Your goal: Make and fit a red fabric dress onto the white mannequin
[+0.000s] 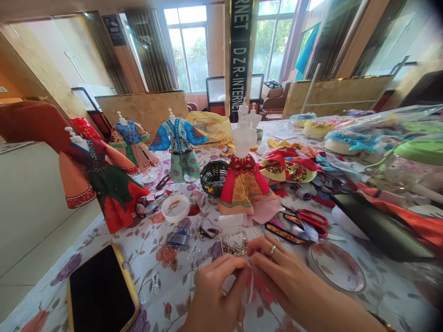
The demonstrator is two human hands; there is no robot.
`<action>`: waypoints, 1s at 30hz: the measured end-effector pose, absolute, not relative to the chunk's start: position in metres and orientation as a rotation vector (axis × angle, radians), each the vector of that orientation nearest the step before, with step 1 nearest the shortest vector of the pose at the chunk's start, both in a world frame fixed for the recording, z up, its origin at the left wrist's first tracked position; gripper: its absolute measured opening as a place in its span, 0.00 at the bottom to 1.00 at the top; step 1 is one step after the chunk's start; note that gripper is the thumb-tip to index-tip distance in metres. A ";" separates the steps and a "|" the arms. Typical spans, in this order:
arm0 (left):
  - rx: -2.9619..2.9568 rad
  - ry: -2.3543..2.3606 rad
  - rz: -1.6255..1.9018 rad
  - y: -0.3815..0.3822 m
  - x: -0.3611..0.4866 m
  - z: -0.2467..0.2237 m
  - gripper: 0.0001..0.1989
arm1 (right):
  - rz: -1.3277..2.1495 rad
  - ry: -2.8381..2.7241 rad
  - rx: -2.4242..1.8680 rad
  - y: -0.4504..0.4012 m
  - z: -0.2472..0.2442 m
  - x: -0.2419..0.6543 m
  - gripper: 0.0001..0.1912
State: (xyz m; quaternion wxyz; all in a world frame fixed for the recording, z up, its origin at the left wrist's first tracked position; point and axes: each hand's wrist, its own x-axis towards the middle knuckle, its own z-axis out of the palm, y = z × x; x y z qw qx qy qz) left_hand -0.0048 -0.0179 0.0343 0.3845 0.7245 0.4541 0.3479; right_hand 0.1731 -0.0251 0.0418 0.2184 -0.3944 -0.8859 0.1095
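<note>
My left hand [219, 288] and my right hand [282, 272] meet fingertip to fingertip low in the middle of the head view. Both are closed in a pinch on a small piece of pink fabric [249, 285], which hangs down between them. Just beyond the fingertips is a clear box of small beads [234, 244], its lid tipped up. Behind it stands a mannequin [244, 138] wearing a long red and gold skirt [242, 189]. The fingers partly hide the fabric, and anything smaller in them cannot be made out.
Left lie a phone [102, 290] and a white tape roll [176, 208]. Red scissors [311, 219], a clear tape roll [336, 266] and a dark green flat object [380, 226] are right. Behind stand dressed mannequins [177, 147], a black basket [212, 180] and heaped fabric [289, 168].
</note>
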 end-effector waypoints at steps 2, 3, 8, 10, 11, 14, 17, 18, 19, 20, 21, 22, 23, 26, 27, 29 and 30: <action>1.831 1.148 0.865 -0.017 -0.005 0.034 0.09 | 0.365 -2.394 -1.073 -0.025 0.038 0.176 0.12; 1.811 1.147 0.845 -0.017 -0.005 0.033 0.10 | 0.396 -2.366 -1.059 -0.024 0.036 0.177 0.13; 1.749 1.139 0.814 -0.015 -0.005 0.030 0.10 | 0.479 -2.336 -1.074 -0.024 0.035 0.177 0.12; 1.778 1.130 0.837 -0.014 -0.005 0.030 0.10 | 0.486 -2.370 -1.111 -0.024 0.038 0.174 0.12; 1.791 1.131 0.842 -0.014 -0.005 0.031 0.10 | 0.485 -2.390 -1.120 -0.023 0.039 0.173 0.12; 1.828 1.133 0.851 -0.014 -0.005 0.032 0.10 | 0.462 -2.417 -1.113 -0.023 0.041 0.172 0.12; 1.855 1.130 0.871 -0.015 -0.005 0.030 0.09 | 0.428 -2.390 -1.079 -0.023 0.039 0.173 0.13; 1.862 1.126 0.881 -0.015 -0.006 0.030 0.09 | 0.419 -2.376 -1.069 -0.023 0.037 0.173 0.13; 1.865 1.124 0.889 -0.016 -0.006 0.029 0.09 | 0.414 -2.364 -1.065 -0.024 0.036 0.173 0.13; 1.865 1.123 0.896 -0.016 -0.006 0.028 0.09 | 0.411 -2.352 -1.068 -0.024 0.034 0.174 0.13; 1.863 1.121 0.901 -0.017 -0.005 0.028 0.08 | 0.413 -2.340 -1.072 -0.025 0.033 0.174 0.12; 1.858 1.118 0.907 -0.017 -0.005 0.028 0.08 | 0.422 -2.329 -1.077 -0.025 0.032 0.174 0.12; 1.846 1.114 0.910 -0.017 -0.005 0.028 0.08 | 0.443 -2.323 -1.082 -0.026 0.031 0.174 0.12; 1.733 1.093 0.890 -0.017 -0.004 0.031 0.09 | 0.558 -2.297 -1.102 -0.026 0.030 0.174 0.12; 1.679 1.082 0.871 -0.016 -0.004 0.032 0.10 | 0.600 -2.287 -1.111 -0.026 0.031 0.174 0.12; 1.582 1.062 0.836 -0.016 -0.005 0.034 0.11 | 0.656 -2.265 -1.120 -0.026 0.032 0.174 0.13; 1.546 1.053 0.827 -0.016 -0.005 0.034 0.11 | 0.669 -2.255 -1.115 -0.026 0.032 0.174 0.13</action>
